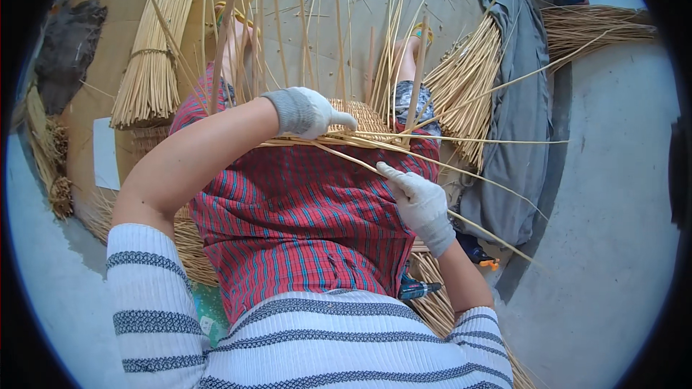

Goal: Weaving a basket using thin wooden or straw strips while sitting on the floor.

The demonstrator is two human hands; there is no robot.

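A half-woven wicker basket [364, 117] rests on my lap, over a red checked cloth [303, 209]. Many thin upright stakes [317, 21] rise from its rim. My left hand [308, 111], in a white glove, presses on the basket's near rim with the thumb pointing right. My right hand [419, 202], also gloved, pinches a long pale cane strand [476, 176] that runs from the rim out to the lower right. Most of the basket body is hidden behind my left hand and the cloth.
A tied bundle of canes [153, 57] stands at the upper left, another loose bundle [468, 90] lies to the right on a grey cloth [515, 115]. More canes [598, 25] lie far right. A woven mat [184, 245] lies beneath me on the concrete floor [613, 209].
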